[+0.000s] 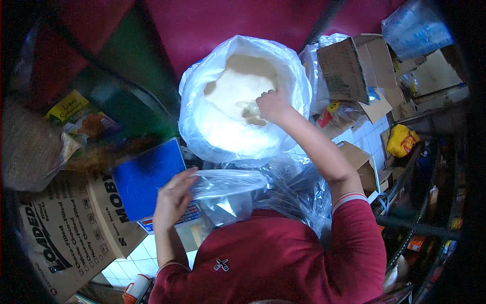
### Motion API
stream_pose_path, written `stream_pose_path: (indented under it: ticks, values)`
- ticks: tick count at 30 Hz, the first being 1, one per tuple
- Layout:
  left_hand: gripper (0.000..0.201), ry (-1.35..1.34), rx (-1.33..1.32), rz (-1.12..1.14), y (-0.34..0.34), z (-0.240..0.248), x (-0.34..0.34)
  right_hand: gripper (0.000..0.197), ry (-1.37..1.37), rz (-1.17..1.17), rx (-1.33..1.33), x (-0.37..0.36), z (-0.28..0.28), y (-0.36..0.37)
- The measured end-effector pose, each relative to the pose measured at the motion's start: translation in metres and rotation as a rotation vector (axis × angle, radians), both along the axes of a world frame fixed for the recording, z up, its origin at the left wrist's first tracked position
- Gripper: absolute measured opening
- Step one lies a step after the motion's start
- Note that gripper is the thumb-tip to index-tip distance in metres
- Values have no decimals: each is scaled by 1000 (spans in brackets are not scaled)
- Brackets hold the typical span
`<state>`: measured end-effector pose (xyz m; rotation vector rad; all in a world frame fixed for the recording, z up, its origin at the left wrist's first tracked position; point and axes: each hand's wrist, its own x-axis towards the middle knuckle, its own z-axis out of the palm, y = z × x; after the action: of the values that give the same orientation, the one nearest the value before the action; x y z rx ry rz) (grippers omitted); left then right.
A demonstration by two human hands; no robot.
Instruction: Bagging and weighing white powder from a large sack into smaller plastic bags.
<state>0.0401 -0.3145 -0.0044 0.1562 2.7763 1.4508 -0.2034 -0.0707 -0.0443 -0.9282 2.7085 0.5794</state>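
Pinching a clear plastic bag in my left hand, probably so it sits near the white sack just ahead. My right hand, curled, is over pale powder inside that sack; whether it grips anything, cannot tell.

Left hand, right hand: two. Open white plastic sack: one. Clear plastic bag at left hand: one. Blue rectangular panel, left: one. Printed brown carton, left: one. Yellow plastic bundle, right: one. Cardboard boxes, right: at least two.
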Motion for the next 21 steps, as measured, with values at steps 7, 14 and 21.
stream_pose_path:
  ticks: [7, 14, 21]
  values:
    - [41, -31, 43, -172, 27, -23, -13, 21, 80, 0, 146, -35, -34, -12]
    - [42, -69, -44, -150, 20, -22, -22, 26, 361, 18, 98, -83, -10, -12]
    - [41, -64, -45, -137, 24, -28, -27, 30, 208, -183, -14, -102, -59, -50]
